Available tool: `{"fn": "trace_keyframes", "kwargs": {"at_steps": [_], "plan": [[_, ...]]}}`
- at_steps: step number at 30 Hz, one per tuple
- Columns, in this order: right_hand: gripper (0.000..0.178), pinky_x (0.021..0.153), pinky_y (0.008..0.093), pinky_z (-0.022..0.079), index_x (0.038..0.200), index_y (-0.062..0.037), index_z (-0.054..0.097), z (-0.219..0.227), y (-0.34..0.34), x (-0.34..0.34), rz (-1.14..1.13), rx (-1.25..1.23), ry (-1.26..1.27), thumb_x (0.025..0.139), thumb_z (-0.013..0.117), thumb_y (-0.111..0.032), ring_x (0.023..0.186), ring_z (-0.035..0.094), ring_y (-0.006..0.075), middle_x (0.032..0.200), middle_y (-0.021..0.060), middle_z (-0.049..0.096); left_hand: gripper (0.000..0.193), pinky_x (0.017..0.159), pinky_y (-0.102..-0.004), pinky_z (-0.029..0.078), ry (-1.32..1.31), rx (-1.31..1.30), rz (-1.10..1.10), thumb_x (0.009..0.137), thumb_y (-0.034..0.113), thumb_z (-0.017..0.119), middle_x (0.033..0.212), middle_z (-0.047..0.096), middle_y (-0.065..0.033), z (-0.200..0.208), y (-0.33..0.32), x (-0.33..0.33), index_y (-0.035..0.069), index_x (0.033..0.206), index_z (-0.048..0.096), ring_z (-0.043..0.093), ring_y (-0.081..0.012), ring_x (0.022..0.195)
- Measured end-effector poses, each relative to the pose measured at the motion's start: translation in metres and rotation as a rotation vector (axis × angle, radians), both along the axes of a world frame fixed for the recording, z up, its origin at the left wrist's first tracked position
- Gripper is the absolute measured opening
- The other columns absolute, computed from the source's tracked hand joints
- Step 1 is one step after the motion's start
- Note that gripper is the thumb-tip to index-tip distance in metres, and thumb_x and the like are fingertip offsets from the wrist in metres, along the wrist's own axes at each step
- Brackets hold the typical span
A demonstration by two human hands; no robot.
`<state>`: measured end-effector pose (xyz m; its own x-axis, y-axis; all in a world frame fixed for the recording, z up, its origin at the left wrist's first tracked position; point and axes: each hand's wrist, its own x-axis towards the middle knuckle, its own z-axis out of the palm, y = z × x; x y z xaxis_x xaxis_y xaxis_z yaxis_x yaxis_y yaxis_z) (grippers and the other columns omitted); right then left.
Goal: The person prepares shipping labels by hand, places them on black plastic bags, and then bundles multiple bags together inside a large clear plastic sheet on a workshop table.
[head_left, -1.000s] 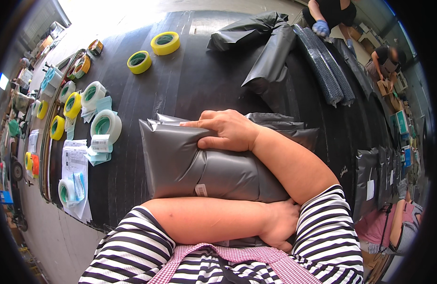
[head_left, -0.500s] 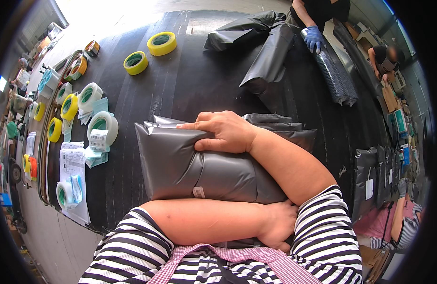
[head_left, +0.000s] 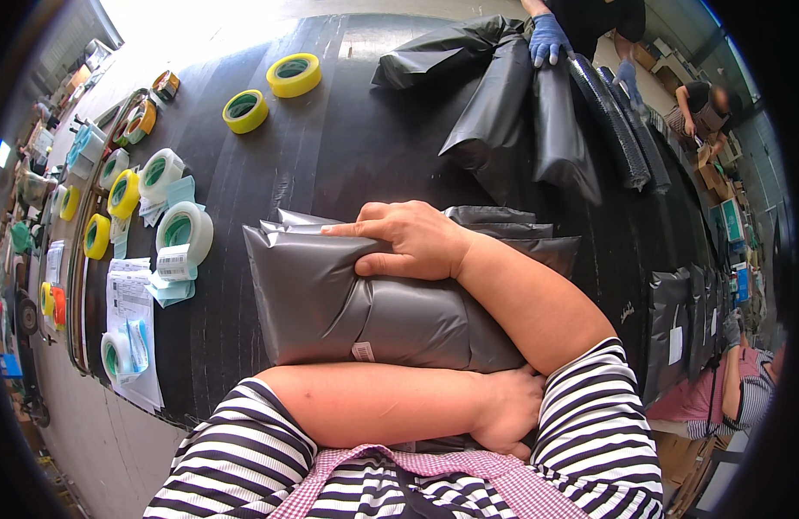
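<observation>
The shirt (head_left: 356, 499) has black and white stripes. Its short left sleeve (head_left: 235, 441), at seven o'clock, and short right sleeve (head_left: 598, 415), at four o'clock, leave the left hand (head_left: 507, 411) and right hand (head_left: 417, 242) bare. Near six o'clock is a cloth band (head_left: 455, 463) with tiny pink and white checks

I note two yellow tape rolls (head_left: 295, 89) near each other on the table (head_left: 356, 164). Left edge: printed sheets (head_left: 131, 294) under a white tape roll (head_left: 127, 360). Far right: co-worker (head_left: 603, 22) in blue gloves (head_left: 551, 39).
</observation>
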<state>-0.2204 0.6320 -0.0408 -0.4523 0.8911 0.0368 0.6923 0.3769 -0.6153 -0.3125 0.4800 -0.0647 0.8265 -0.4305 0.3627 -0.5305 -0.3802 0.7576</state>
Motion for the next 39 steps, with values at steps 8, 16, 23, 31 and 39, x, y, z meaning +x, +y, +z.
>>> {"fn": "trace_keyframes", "kwargs": {"at_steps": [8,16,23,31,39], "plan": [[0.055,0.079,0.04,0.049,0.138,-0.0326,0.057,-0.004,0.0,0.0,-0.015,0.034,0.005,0.091,0.053,-0.062,0.092,0.064,0.0303,0.101,0.0096,0.062,0.078,0.112,-0.0557,0.021,0.004,-0.033,-0.014,0.073,0.053,0.066,0.127,0.06,-0.0241,-0.002,0.0,0.0,0.001,0.13,0.057,0.049,-0.0406,0.124],[0.054,0.079,0.0402,0.049,0.137,-0.0321,0.058,-0.007,0.0,0.0,-0.008,0.052,0.01,0.091,0.055,-0.06,0.091,0.064,0.0301,0.1,0.0093,0.061,0.076,0.112,-0.0564,0.022,-0.001,0.009,-0.017,0.075,0.054,0.065,0.127,0.059,-0.0233,-0.004,0.001,0.0,0.001,0.13,0.057,0.049,-0.0404,0.124],[0.054,0.078,0.0399,0.049,0.137,-0.0311,0.059,-0.007,0.0,0.0,-0.009,0.045,0.011,0.09,0.057,-0.058,0.091,0.064,0.03,0.099,0.0088,0.061,0.073,0.113,-0.0572,0.021,-0.022,0.007,0.005,0.077,0.053,0.064,0.127,0.06,-0.0225,-0.006,0.001,-0.001,0.002,0.129,0.058,0.049,-0.0399,0.124],[0.056,0.081,0.0397,0.05,0.138,-0.0269,0.059,-0.006,0.0,0.001,-0.001,0.031,0.032,0.088,0.061,-0.053,0.092,0.063,0.031,0.104,0.01,0.063,0.068,0.115,-0.0572,0.018,0.069,0.187,-0.077,0.079,0.051,0.063,0.127,0.061,-0.0208,0.002,0.007,0.003,0.0,0.124,0.062,0.047,-0.0389,0.126],[0.058,0.08,0.0397,0.049,0.138,-0.0253,0.059,-0.008,0.001,0.002,-0.006,0.026,0.062,0.088,0.061,-0.056,0.092,0.063,0.0314,0.103,0.0104,0.063,0.068,0.116,-0.0576,0.015,0.094,0.145,-0.083,0.08,0.051,0.062,0.131,0.059,-0.021,0.003,0.008,0.002,0.0,0.126,0.061,0.045,-0.0392,0.13]]}}
